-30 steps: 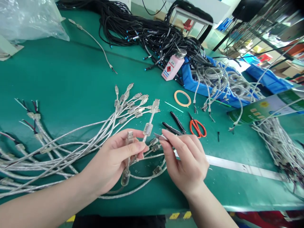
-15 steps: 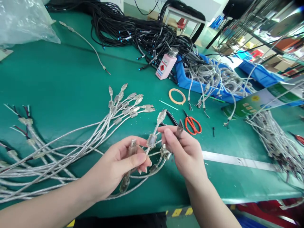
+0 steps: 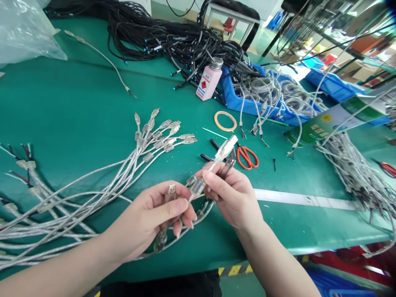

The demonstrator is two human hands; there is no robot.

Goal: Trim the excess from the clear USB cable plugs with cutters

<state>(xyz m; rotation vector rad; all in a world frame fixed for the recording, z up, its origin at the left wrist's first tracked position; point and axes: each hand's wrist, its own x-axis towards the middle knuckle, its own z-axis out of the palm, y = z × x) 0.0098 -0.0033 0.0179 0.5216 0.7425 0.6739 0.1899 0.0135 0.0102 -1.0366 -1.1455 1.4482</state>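
Two bare hands work close above the green bench [image 3: 77,90], both closed on one clear-jacketed USB cable [image 3: 212,166]. The left hand [image 3: 154,216] pinches it between thumb and fingers just below its moulded block [image 3: 198,187]; another USB plug [image 3: 171,190] stands up out of the same grip. The right hand [image 3: 230,192] grips it between the block and the pale plug [image 3: 225,149], and also holds a small dark piece [image 3: 229,163], too blurred to name. The cable looks light, springy and bendable, its jacket smooth and perhaps a little slippery; the stiff block and plug body should give the surest hold, while the metal plug tip is better left unpinched. Beside the left forearm lies a bundle of similar cables [image 3: 131,165], plugs fanned away, with bare wires at the opposite ends, which look thin and easily bent. Past the right hand are a black-handled tool [image 3: 206,157], orange-handled scissors [image 3: 241,151] and a tape ring [image 3: 215,121]. Farther off, a pink bottle [image 3: 208,84] stands beside a blue bin [image 3: 229,99] of coiled cables, with black cables [image 3: 185,37] heaped behind.
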